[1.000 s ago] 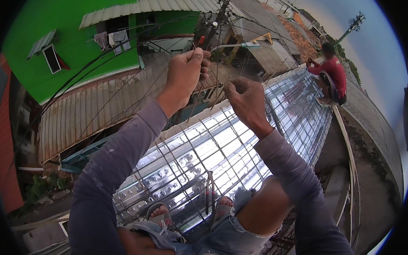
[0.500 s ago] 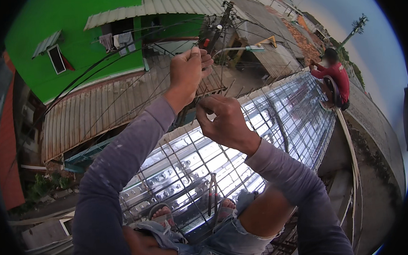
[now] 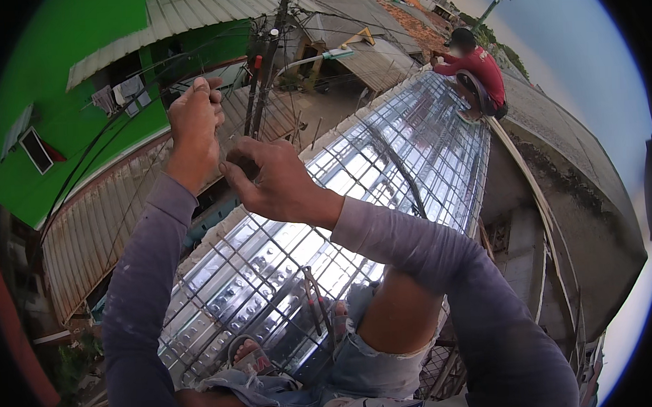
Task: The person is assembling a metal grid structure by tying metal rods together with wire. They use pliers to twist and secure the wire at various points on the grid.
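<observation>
My left hand (image 3: 196, 130) is raised over the left edge of the deck, its thumb pressed to curled fingers. Just to its right and lower, my right hand (image 3: 280, 178) is closed in a pinch, the fingers bent round toward the thumb. Whatever either hand holds is too thin or too hidden to make out. Below them a steel bar mesh (image 3: 231, 269) covers shiny ribbed metal decking (image 3: 266, 258). A pair of pincers with red handles (image 3: 316, 302) stands tilted on the mesh near my sandalled feet (image 3: 249, 354).
A co-worker in a red shirt (image 3: 480, 73) crouches at the far end of the deck. Overhead cables and a utility pole (image 3: 268, 68) stand beyond the left edge, near a green building (image 3: 15, 93). Lower roofs lie beside it; long wooden strips (image 3: 536, 187) run along the right.
Both hands have shifted left in the view, and the whole scene has swung left and turned a little. The hands remain close together and closed; the pincers stay on the mesh.
</observation>
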Motion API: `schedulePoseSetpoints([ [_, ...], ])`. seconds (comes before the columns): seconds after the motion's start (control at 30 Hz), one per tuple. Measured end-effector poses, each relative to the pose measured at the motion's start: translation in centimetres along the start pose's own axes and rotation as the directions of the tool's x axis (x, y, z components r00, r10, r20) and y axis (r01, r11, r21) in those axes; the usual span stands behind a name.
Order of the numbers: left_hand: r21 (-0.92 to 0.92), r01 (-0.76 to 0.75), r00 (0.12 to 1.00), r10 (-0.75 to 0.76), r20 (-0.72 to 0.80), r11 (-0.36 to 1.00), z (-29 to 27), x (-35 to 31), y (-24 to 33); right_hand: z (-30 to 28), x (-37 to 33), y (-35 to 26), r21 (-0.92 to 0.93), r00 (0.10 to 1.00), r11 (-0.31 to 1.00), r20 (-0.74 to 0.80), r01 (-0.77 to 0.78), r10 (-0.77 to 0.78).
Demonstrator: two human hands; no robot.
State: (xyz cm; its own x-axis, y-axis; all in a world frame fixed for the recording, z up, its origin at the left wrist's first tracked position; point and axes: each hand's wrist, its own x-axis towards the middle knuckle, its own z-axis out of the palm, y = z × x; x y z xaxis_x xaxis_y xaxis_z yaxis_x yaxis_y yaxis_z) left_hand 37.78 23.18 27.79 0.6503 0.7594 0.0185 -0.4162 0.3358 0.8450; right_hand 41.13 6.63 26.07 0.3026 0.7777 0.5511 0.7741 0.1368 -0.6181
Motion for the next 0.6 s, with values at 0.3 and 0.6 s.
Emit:
schedulePoseSetpoints([
  [0.3,-0.221,0.037,0.975,0.014,0.223,0.975,1.1,-1.1,0.5,-2.5,0.9,1.1,0.607,0.776,0.493,0.403,-0.623,0.485],
  [0.6,-0.033,-0.008,0.957,0.017,0.289,0.999,2.0,-2.3,0.3,-2.8,0.8,1.5,0.439,0.804,0.674,0.368,-0.594,0.468],
])
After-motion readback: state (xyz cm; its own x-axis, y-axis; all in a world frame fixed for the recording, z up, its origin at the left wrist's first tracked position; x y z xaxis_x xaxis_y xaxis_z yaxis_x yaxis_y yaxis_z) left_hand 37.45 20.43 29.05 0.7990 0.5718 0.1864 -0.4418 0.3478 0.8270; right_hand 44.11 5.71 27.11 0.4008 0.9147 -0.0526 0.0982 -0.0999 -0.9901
